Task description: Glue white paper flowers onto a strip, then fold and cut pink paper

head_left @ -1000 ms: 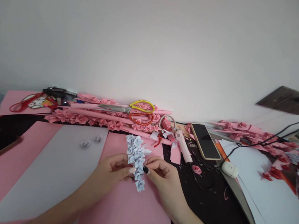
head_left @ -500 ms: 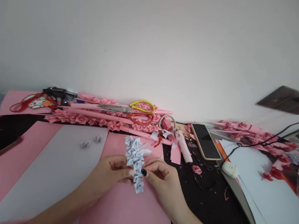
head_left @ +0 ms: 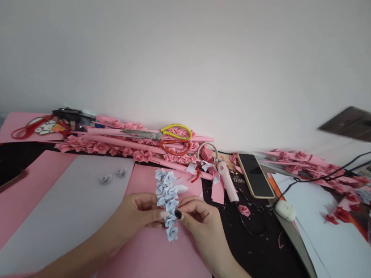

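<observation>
A slanting spray of pale blue paper flowers (head_left: 168, 192) is held up above a pink sheet of paper (head_left: 156, 266). From the left, my left hand (head_left: 143, 210) pinches its lower part between thumb and fingers. On the other side my right hand (head_left: 199, 215) is closed, its dark-nailed thumb pressed against a flower at the spray's edge. The stem behind the blossoms is hidden. Two loose pale blue paper flowers (head_left: 106, 178) lie on a whitish sheet (head_left: 72, 206) to the left.
Scissors (head_left: 158, 136) with yellow and red handles rest on bundles of pink paper flowers (head_left: 103, 148) along the wall. To the right are a pink-handled device (head_left: 227, 182), a phone (head_left: 255, 176), a white earbud case (head_left: 285, 210) and white sheets (head_left: 334, 247). Black cables run from a wall socket (head_left: 353, 123).
Almost nothing differs. Both hands keep their grip on the spray, whose lower end has shifted very slightly downward.
</observation>
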`<state>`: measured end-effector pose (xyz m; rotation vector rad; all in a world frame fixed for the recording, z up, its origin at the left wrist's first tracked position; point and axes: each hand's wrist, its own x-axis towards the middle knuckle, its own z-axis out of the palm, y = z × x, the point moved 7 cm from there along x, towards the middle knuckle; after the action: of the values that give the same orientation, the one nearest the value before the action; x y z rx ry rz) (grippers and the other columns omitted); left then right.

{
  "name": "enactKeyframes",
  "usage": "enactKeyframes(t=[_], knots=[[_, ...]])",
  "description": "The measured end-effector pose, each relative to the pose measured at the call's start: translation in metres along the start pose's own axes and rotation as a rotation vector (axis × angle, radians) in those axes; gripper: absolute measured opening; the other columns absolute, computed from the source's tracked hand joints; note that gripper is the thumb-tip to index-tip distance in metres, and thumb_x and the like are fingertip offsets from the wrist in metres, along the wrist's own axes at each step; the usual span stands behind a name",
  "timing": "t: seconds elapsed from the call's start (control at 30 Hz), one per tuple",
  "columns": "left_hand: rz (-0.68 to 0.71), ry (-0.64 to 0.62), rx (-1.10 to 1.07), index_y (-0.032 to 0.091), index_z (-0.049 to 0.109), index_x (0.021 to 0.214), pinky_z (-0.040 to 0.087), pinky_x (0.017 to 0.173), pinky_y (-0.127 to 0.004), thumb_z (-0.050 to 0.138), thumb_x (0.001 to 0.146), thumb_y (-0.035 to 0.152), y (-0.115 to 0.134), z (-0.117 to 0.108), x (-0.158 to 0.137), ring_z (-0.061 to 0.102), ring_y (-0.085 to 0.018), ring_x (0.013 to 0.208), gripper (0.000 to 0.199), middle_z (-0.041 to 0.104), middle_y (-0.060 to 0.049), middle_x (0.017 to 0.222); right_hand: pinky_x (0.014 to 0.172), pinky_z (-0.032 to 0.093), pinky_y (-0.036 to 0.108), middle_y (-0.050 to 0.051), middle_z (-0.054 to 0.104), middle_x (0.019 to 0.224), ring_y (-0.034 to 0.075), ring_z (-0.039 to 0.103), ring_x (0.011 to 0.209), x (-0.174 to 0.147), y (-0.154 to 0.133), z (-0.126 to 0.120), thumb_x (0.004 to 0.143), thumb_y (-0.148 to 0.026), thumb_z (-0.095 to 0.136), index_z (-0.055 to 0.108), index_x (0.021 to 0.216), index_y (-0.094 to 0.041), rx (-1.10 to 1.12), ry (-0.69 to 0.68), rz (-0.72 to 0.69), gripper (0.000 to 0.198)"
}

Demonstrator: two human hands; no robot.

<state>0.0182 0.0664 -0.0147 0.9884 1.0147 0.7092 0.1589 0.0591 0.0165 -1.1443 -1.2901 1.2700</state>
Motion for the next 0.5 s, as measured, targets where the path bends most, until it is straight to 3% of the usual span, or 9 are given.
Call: enactKeyframes(t=[0.5], knots=[[-0.003, 0.008, -0.014, 0.017, 0.065, 0.071, 0.045, 0.069, -0.026, 0.067, 0.068, 0.028, 0.0007, 0.0004, -0.0001, 0.060, -0.016, 0.073, 0.012, 0.065, 0.000, 0.073, 0.067, 0.046, 0.028, 0.004, 0.062, 0.075, 0.016, 0.057, 0.071, -0.0003, -0.0006, 0.0004, 0.070, -0.022, 0.068, 0.068, 0.066, -0.017, 0.021, 0.009, 0.004, 0.006]])
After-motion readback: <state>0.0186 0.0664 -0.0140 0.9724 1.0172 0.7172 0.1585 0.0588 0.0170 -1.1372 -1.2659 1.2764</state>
